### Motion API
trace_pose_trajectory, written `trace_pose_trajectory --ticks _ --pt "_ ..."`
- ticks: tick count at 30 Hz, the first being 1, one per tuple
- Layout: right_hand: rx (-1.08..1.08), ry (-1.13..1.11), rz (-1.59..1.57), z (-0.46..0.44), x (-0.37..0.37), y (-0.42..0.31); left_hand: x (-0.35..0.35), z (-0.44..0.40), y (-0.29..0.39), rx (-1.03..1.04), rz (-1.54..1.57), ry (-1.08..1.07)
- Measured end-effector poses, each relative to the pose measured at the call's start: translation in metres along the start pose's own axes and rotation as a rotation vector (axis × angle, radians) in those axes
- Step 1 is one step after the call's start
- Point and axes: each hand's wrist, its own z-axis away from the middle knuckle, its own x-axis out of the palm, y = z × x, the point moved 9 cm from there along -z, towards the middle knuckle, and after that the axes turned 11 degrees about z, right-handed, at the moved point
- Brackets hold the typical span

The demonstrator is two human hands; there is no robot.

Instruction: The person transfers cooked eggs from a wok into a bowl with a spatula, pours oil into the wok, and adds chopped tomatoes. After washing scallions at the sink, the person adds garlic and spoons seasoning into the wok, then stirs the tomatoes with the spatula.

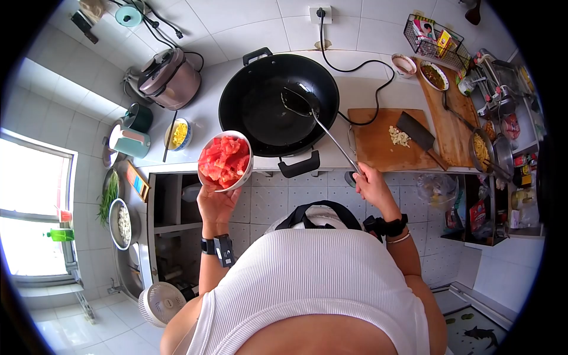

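Left hand (220,207) cups a white bowl (248,180) from below, palm up, fingers spread under its near side. Bowl heaped with red tomato chunks (223,160); held at the counter's front edge, at the near left of a black wok (251,100). Bowl overlaps the wok rim in view; whether they touch, cannot tell. Right hand (374,186) closed round the end of a long-handled metal utensil (332,140), well apart from the bowl, to the near right of the wok. Handle slants up and left across the rim; utensil head inside the wok, toward its right side. Wok interior dark, with a glossy patch near the head. Tomato therefore directly above the left hand, off to the left of the right one. Right of wok: wooden cutting board (378,121) bearing chopped pale pieces (399,136), a cleaver (416,131) just beside them, its handle pointing to the near right. Left of wok: small patterned bowl (186,142) of yellow food, dark chopsticks (170,137) lying near its left side; rice cooker (170,83) behind. Power cord (378,89) loops over the counter (355,65) between wok and board.
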Motion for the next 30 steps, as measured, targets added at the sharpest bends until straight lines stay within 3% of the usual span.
trace_pose_trajectory --ticks 11,19,30 --pt "-0.012 -0.002 0.012 -0.001 -0.002 0.002 0.018 -0.006 0.009 -0.002 -0.039 -0.069" --pt "-0.085 -0.005 -0.276 0.008 -0.027 -0.025 0.053 -0.023 0.026 0.018 -0.180 -0.045" --pt "-0.366 0.154 0.287 -0.001 -0.057 -0.103 0.082 -0.092 -0.014 -0.241 -0.215 -0.056"
